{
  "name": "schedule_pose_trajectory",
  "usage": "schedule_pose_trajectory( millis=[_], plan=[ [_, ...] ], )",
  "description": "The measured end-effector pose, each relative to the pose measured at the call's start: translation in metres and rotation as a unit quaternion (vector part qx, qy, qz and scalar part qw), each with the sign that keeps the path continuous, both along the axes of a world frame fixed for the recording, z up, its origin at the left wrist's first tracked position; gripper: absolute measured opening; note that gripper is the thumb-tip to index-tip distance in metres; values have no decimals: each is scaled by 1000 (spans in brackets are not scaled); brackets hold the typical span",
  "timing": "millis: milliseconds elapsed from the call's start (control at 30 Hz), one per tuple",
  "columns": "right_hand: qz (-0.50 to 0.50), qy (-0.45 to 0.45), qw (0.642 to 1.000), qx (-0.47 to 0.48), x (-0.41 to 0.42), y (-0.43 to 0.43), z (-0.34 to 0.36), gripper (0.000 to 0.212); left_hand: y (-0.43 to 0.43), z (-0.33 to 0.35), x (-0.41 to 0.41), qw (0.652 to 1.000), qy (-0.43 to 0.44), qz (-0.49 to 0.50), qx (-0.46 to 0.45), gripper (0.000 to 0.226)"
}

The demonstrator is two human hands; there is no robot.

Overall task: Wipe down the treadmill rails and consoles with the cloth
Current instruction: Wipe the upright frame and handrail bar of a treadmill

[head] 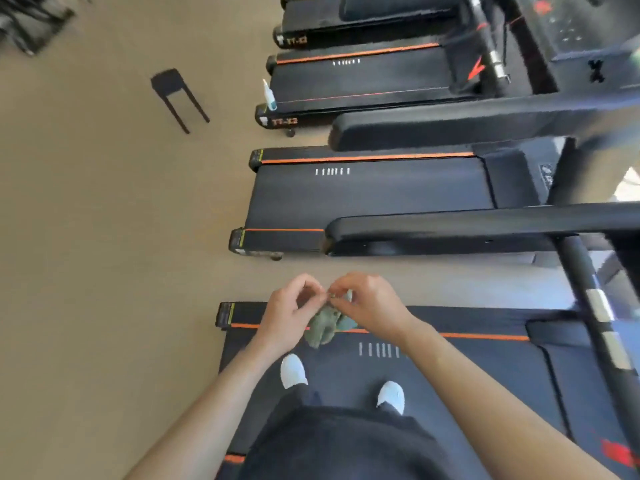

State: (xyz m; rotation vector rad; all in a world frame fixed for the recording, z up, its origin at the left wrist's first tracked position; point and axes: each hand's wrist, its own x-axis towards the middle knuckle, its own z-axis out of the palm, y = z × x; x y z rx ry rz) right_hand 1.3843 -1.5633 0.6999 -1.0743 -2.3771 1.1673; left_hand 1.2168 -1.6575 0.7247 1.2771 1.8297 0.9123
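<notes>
Between my left hand and my right hand hangs the green cloth — both pinch its top edge — and it could drop if I let go.

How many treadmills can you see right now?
4: the nearest treadmill underfoot, a second treadmill beyond it, a third treadmill bearing a spray bottle, a fourth treadmill at the top edge. More may lie beyond.

Bare forearms, black clothes, white shoes.

Black stool on tan floor, spray bottle nearby
</notes>
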Motion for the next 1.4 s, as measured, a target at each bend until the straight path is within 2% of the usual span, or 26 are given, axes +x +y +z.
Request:
schedule_pose_trajectory(
  millis=[100, 167, 267, 433, 533, 667, 767, 867, 1033, 1133, 1300, 1400],
  plan=[
    [47, -35, 998, -16, -49, -10, -3, 10, -24, -4, -42, 996, -27, 76, 41, 15],
    [80, -64, 995, -5, -85, -21, -4, 8, -43, -9, -75, 993, -54, 91, 51, 7],
    [109, -86, 990, 17, -144, -39, -9, 9, -76, -20, -129, 990, -75, 96, 64, 8],
    [149, -166, 975, 20, -254, -79, -12, 7, -148, -35, -241, 979, -84, 174, 63, 6],
    [156, -183, 971, 8, -322, -106, -10, 7, -193, -41, -315, 971, -73, 219, 56, 6],
    [130, -160, 978, -8, -405, -141, -6, 13, -245, -54, -398, 968, -48, 244, 27, 24],
    [126, -149, 981, 8, -461, -163, 1, 16, -272, -66, -445, 964, -39, 262, 19, 20],
    [150, -135, 979, 28, -517, -177, 0, 13, -291, -74, -485, 945, -58, 319, 42, 19],
    [128, -105, 978, -130, -603, -191, -21, 10, -309, -88, -547, 916, -115, 378, 66, 24],
    [127, -97, 974, -162, -662, -192, -37, 16, -317, -98, -598, 910, -117, 392, 60, 21],
    [211, -115, 968, -74, -769, -188, -64, 26, -326, -116, -698, 901, -90, 425, 20, 20],
    [224, -116, 966, -58, -839, -190, -85, 28, -332, -133, -758, 898, -70, 434, 12, 23]
  ],
)
